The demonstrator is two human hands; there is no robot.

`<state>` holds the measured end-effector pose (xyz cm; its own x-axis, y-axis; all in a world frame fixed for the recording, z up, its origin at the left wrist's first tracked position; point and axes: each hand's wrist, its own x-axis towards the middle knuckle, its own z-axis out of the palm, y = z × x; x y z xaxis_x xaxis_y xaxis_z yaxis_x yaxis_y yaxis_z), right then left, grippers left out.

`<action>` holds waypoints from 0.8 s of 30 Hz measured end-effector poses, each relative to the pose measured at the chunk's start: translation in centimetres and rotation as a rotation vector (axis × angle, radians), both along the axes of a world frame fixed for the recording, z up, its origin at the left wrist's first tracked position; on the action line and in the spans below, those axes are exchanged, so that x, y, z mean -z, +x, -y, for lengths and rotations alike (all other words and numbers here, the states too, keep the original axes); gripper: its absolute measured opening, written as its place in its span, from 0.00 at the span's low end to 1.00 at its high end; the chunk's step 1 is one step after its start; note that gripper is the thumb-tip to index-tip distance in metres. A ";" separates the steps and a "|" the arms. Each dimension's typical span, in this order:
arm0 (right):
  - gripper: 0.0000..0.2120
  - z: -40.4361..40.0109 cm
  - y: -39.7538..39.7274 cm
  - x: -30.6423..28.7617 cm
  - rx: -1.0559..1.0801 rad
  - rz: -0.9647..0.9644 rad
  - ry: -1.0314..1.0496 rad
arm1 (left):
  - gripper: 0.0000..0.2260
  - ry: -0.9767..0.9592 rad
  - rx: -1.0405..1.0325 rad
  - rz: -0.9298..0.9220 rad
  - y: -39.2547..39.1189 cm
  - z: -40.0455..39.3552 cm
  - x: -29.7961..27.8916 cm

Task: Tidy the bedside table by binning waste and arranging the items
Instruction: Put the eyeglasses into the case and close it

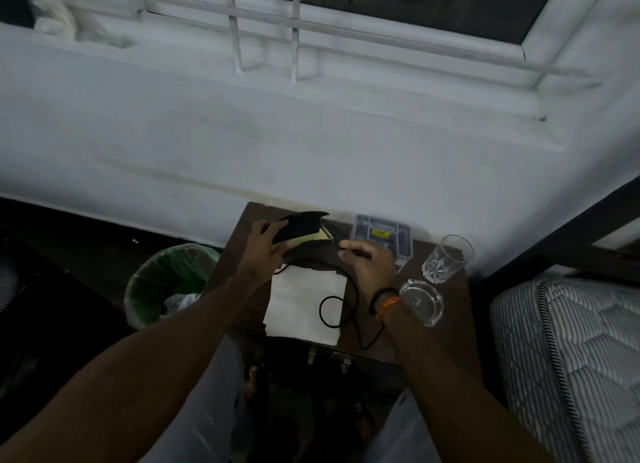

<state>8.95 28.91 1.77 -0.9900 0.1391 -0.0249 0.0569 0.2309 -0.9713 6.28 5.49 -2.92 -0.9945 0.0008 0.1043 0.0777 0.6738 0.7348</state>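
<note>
Left hand (pixel 268 244) fingers gripping black case (pixel 298 229) at 12 o'clock on table (pixel 446 327), right hand (pixel 369 267) fingers pinching black cable (pixel 349 282), bin (pixel 162 282) at 9 o'clock

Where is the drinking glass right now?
The drinking glass stands upright at the far right corner of the bedside table, just behind the glass ashtray and right of the clear plastic box.

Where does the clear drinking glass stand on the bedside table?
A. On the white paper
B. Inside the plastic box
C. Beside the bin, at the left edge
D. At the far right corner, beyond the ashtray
D: the glass stands upright at the table's far right corner, just beyond the ashtray.
</note>
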 end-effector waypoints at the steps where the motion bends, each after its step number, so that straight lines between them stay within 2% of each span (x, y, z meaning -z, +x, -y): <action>1: 0.10 0.0 -0.1 -0.5 0.001 0.015 -0.047 | 0.22 0.031 -0.005 -0.026 0.1 -0.1 -0.4; 5: 0.10 -0.2 -0.2 -3.8 -0.009 0.012 -0.098 | 0.27 0.194 -0.031 -0.097 1.7 -0.2 -3.1; 13: 0.08 -0.3 0.2 -12.2 -0.219 0.042 -0.085 | 0.37 0.391 0.019 -0.267 5.0 -0.8 -7.4; 18: 0.08 -0.4 0.5 -16.0 -0.403 0.248 0.190 | 0.38 0.370 0.148 -0.360 7.5 -1.1 -10.1; 21: 0.10 0.1 1.5 -18.1 -0.471 0.355 0.286 | 0.39 0.304 0.214 -0.391 9.0 -1.0 -11.2; 24: 0.10 0.6 2.7 -19.3 -0.514 0.383 0.358 | 0.41 0.338 0.244 -0.370 10.1 -1.0 -11.7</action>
